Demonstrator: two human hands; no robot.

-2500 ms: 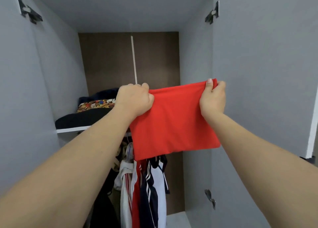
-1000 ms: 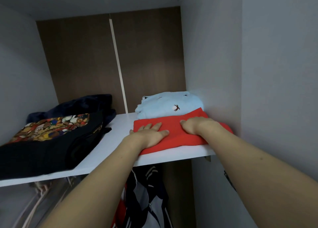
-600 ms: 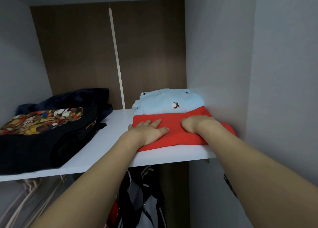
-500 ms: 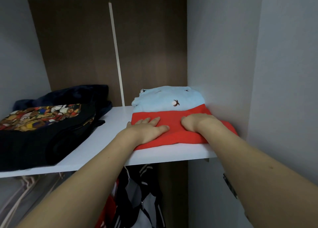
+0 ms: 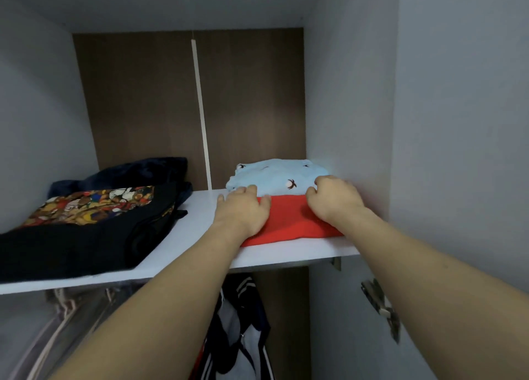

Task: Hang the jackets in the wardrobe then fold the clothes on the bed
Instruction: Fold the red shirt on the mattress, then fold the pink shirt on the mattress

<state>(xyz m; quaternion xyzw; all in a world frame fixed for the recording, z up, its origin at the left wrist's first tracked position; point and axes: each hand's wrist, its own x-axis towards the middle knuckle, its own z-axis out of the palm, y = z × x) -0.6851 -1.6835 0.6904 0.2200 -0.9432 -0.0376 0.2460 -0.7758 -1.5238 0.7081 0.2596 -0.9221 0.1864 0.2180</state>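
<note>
The folded red garment is seen lying flat on the white shelf of the wardrobe, at the right end, close to the side wall. Its far edge is butted against a folded light blue garment placed behind it.

Handling properties, as judged: the red garment is taken to be light, soft and limp. No stiffness is to be expected, so the fold is likely to be lost if it is lifted by one corner. It is best taken by both side edges together, or slid with flat palms.

The left hand is laid palm down on the left part of the red garment, fingers spread and extended, tips reaching the blue garment. The right hand is laid on the right part, fingers curled at the seam between red and blue. Neither grip is closed on cloth; both are pressing only.

A dark pile with a printed garment is stored at the left of the shelf, well apart. Hanging clothes are visible below.
</note>
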